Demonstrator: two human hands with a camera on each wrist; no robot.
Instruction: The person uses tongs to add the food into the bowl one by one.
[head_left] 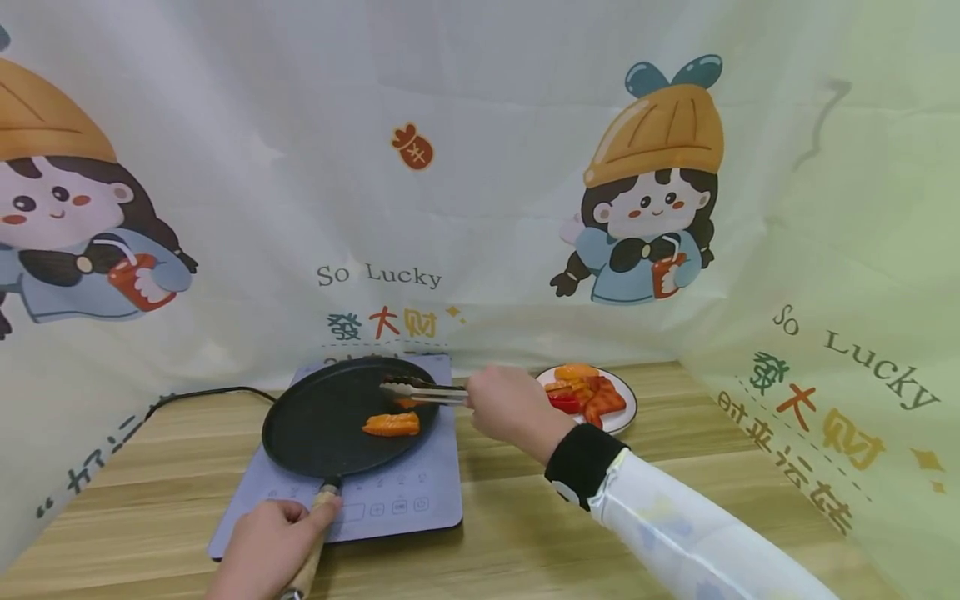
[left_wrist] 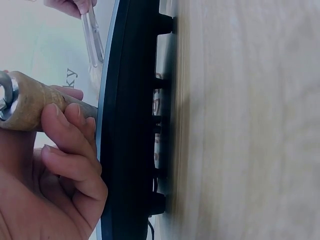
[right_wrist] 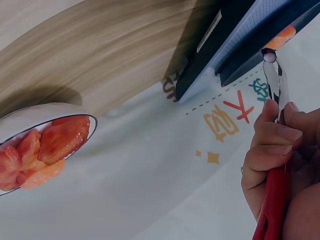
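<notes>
My left hand (head_left: 273, 546) grips the wooden handle (head_left: 309, 554) of a black flat frying pan (head_left: 322, 417). In the left wrist view, curled fingers (left_wrist: 75, 165) lie against that handle. My right hand (head_left: 513, 408) holds metal tongs (head_left: 435, 393), whose red grip (right_wrist: 274, 200) shows in the right wrist view. The tongs' tips reach over the right part of the pan, at a small orange food piece (head_left: 408, 402) partly hidden by them. A larger orange food piece (head_left: 392, 425) with pale stripes lies just in front on the pan.
Under the pan is a flat induction cooker (head_left: 405, 500) with touch buttons. To the right, a white plate (head_left: 628, 417) holds orange and red food, including a chicken wing (head_left: 602, 402). A black cable (head_left: 210, 390) runs left across the wooden table (head_left: 570, 533). Printed cloth (head_left: 495, 208) hangs behind.
</notes>
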